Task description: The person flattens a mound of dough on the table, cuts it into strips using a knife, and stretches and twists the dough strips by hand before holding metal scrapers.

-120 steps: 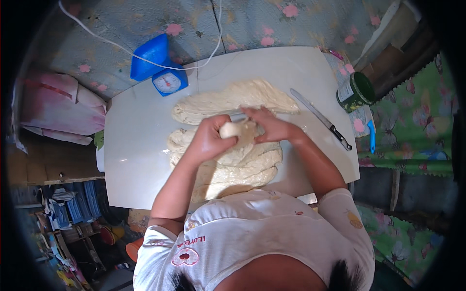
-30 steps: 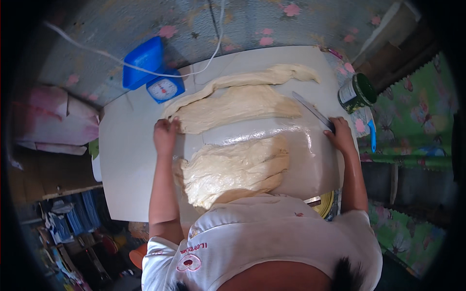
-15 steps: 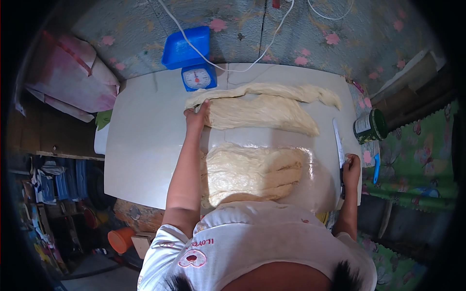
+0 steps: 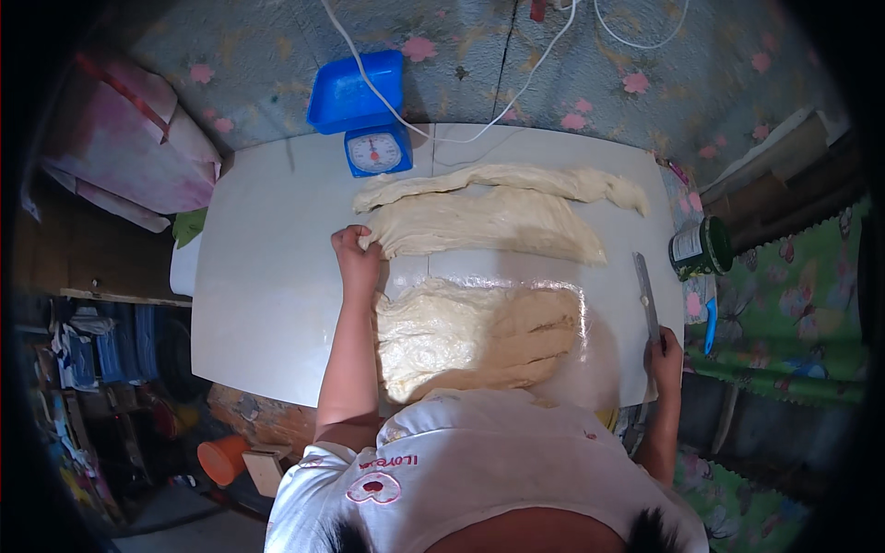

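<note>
Three pale pieces of dough lie across the white table [image 4: 263, 276]. Farthest is a long narrow strip of dough [image 4: 516, 177]. Just in front of it spreads a wider slab of dough [image 4: 489, 223], whose left end my left hand [image 4: 355, 258] pinches with closed fingers. Nearest my body is a thick, glossy mass of dough [image 4: 470, 336], its near edge close against the shirt. By the table's right edge my right hand [image 4: 666, 359] grips a knife [image 4: 644, 290], blade pointing away from me, with a small pale bit stuck on it.
A blue kitchen scale [image 4: 376, 152] with a blue pan [image 4: 359, 92] stands at the back left. A white cable [image 4: 461, 140] droops over the far edge. To the right are a dark green tub [image 4: 701, 249] and a blue-handled tool [image 4: 710, 325]. An orange container [image 4: 224, 459] is below left.
My left hand has come nearer and slightly left, from on top of the slab's end to pinching its corner. My right hand and the knife have drawn back toward me, and the blade has turned.
</note>
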`<action>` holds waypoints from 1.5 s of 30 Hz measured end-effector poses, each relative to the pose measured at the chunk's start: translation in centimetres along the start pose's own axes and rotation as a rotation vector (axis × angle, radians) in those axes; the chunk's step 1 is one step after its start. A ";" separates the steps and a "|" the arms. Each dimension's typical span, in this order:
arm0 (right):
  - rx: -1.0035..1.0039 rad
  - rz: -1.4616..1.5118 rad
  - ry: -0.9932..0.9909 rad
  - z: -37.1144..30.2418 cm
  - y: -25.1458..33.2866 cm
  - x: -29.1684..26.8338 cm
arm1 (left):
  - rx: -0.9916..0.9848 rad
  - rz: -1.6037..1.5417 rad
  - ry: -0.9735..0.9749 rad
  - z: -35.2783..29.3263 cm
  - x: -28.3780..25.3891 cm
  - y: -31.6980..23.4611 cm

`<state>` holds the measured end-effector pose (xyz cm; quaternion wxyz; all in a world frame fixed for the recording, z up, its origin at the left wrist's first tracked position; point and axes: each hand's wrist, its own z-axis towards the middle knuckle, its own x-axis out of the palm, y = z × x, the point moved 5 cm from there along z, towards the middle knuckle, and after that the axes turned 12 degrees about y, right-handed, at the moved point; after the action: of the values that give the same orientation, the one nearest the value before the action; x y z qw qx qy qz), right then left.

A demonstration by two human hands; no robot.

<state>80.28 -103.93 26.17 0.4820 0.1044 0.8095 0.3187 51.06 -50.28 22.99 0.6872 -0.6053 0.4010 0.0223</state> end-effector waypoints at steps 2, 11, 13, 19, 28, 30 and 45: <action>-0.101 0.238 0.124 -0.1 3.1 0.5 | 0.180 0.441 -0.201 -1.2 -0.8 -2.2; -0.833 -0.539 0.707 5.4 32.6 15.8 | 0.310 0.406 0.074 -4.8 0.9 -3.7; -0.878 -0.789 0.782 6.1 37.5 20.6 | 0.289 0.422 0.088 -5.5 0.9 -3.6; -1.082 -1.010 0.714 8.2 40.7 26.1 | 0.093 0.563 0.031 -4.6 0.2 -3.2; -0.740 -1.010 0.582 13.9 24.3 8.9 | -0.083 0.247 0.097 -3.0 -3.8 0.4; -0.697 -1.054 0.548 14.0 22.1 6.7 | -0.273 -0.125 0.207 -2.2 -4.4 1.4; -1.016 -0.729 0.715 11.1 35.4 20.2 | -0.045 0.649 0.293 -3.9 2.0 -5.2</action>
<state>74.37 -62.27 29.89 0.2524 -0.5201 0.6529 0.4893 53.09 -55.90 26.30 0.5661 -0.4580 0.6662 0.1610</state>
